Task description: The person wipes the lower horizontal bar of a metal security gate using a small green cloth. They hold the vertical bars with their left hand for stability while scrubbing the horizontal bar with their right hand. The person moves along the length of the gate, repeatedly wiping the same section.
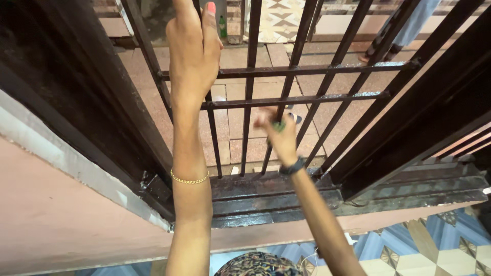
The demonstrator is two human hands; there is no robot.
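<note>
A dark metal gate (307, 69) of upright bars and two cross rails stands in front of me. My left hand (193, 51), with a red thumbnail and a gold bracelet on the wrist, reaches high and closes around one upright bar; its fingertips are cut off by the top edge. Lower and to the right, my right hand (276, 134), with a dark band on the wrist, is closed on a small green thing (279, 125) held against a bar just under the lower cross rail. That hand is blurred, so I cannot tell what the green thing is.
A dark threshold track (358, 191) runs under the gate. A pink wall (56, 214) is at the left and a thick dark frame (424, 117) at the right. Beyond the bars are reddish paving, a small green bottle (223, 25) and a person's legs (404, 25).
</note>
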